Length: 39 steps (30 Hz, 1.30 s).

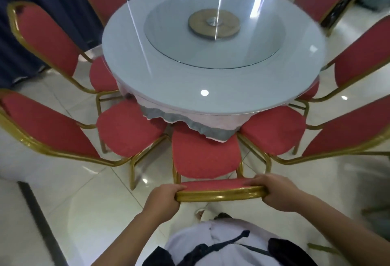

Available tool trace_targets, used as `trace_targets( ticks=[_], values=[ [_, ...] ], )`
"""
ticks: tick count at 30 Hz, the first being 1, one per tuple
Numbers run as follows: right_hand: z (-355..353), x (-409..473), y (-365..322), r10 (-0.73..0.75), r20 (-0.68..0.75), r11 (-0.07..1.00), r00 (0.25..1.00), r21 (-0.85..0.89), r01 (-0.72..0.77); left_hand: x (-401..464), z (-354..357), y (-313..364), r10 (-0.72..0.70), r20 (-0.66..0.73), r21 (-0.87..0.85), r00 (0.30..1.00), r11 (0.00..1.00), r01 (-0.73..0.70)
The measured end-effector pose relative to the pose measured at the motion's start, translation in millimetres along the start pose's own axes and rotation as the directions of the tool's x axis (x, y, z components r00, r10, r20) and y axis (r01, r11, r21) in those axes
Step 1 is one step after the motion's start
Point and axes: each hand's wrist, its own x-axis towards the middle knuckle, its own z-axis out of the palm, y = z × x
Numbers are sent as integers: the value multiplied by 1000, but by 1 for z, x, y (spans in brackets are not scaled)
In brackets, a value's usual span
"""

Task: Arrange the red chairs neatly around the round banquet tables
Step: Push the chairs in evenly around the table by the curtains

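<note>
In the head view, the left hand (162,199) and right hand (278,192) are gripping the two ends of the red chair's (205,156) gilded top rail, fingers clamped around it. The chair is sitting at the near edge of the round surface (168,71), its seat tucked under the hanging tablecloth (196,122). The rigid metal tube frame and padded fabric seat are probably making it fairly light, sliding readily on the glossy tiled floor (88,206).
</note>
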Motion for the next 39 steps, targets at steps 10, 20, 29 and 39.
trace_targets(
  ticks=[10,20,29,39],
  values=[
    [43,-42,-27,109,-89,994,990,-5,-110,-40,17,-15,111,-34,29,993,994,-110],
    [38,-21,-27,203,-86,979,975,53,-199,-20,-1,-13,12,34,-145,999,989,-7],
    [21,-2,-10,150,-44,987,988,59,-147,0,-8,-3,-11,8,-148,1000,989,12],
    [10,-1,1,143,-94,989,985,48,-139,6,-3,6,28,27,-184,999,983,-23]
  ],
)
